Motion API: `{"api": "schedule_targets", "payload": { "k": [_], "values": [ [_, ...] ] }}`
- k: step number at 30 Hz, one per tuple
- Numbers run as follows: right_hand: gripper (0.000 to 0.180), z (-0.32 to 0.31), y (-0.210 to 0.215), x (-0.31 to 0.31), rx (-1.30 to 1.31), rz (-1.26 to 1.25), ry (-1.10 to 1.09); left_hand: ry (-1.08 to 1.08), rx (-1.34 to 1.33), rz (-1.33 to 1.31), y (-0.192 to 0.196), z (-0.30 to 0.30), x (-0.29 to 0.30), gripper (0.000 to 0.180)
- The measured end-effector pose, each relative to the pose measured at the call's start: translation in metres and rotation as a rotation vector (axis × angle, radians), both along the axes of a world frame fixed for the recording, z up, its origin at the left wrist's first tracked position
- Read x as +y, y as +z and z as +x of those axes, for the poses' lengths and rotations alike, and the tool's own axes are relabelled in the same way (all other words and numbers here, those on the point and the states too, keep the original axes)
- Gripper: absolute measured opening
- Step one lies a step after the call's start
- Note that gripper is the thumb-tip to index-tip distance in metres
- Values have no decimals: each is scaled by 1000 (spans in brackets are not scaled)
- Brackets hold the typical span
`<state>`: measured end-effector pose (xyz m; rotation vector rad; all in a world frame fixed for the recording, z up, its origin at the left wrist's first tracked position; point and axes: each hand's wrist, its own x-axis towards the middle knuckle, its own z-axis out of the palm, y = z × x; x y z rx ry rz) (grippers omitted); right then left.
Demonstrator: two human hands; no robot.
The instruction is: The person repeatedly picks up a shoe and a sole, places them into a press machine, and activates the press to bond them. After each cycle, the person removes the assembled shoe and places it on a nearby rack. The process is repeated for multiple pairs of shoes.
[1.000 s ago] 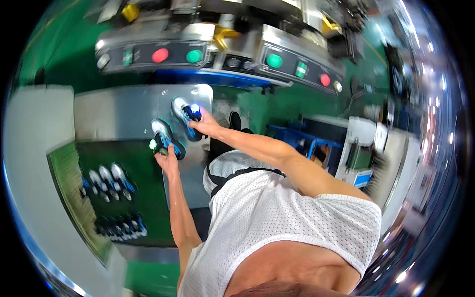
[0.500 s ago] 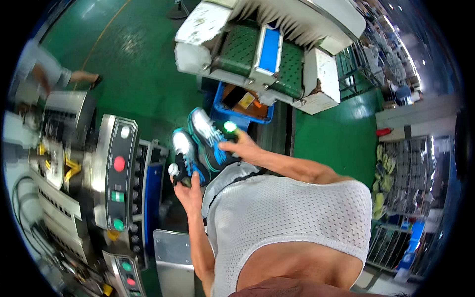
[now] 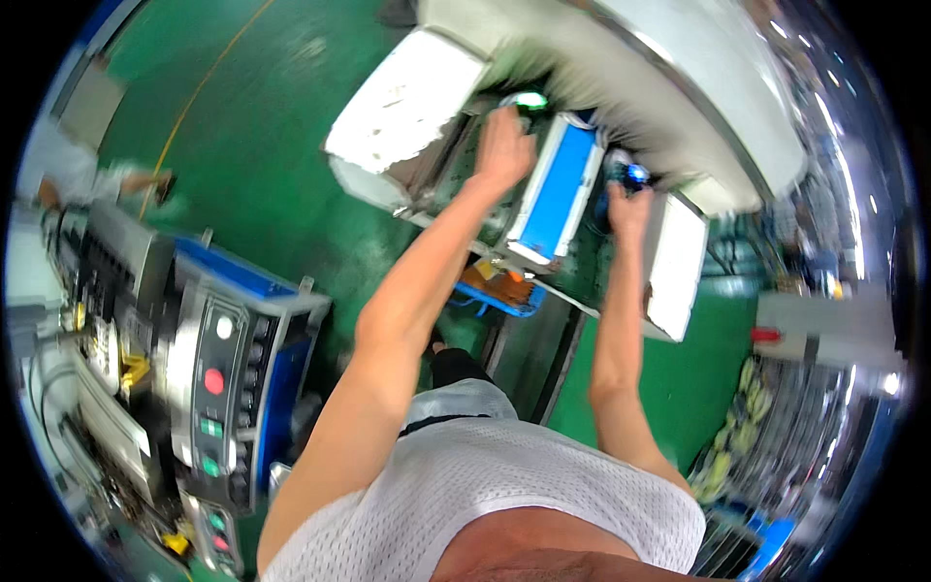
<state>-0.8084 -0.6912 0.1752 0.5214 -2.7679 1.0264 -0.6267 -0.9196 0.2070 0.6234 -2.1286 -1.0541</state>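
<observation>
Both my arms reach forward into a white and grey machine (image 3: 407,107). My left hand (image 3: 504,145) is closed on a shoe-shaped piece (image 3: 529,100) with a pale green tip, held in the machine's left lane. My right hand (image 3: 628,206) grips a second, dark blue shoe-shaped piece (image 3: 632,177) in the right lane. A blue and white divider panel (image 3: 558,189) stands between the two hands. Both pieces are blurred and mostly hidden by my fingers and the machine's hood.
A blue crate (image 3: 497,289) with orange contents sits on the green floor under the machine. At my left stands a grey and blue control console (image 3: 215,378) with red and green buttons. Another person's arm (image 3: 92,179) shows at the far left. Racks fill the right edge.
I have turned from the console to the white machine. Both hands, each holding its shoe-shaped piece, have stretched out from near my chest into the machine's two lanes.
</observation>
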Motion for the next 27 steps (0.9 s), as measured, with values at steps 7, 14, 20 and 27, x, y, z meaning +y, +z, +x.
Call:
{"api": "schedule_targets", "payload": {
  "k": [7,14,20,27],
  "values": [
    [64,92,66,-59,382,-193,446,6,210,-45,-13,158,45,59],
    [56,413,-7,-69,-631,188,1634,876,-440,482,-140,579,292,31],
    [59,569,-62,-64,-291,829,2078,2501,-247,718,-208,758,682,21],
    [46,576,-104,-89,-61,1274,2026,3056,-305,1306,-199,685,905,80]
  ]
}}
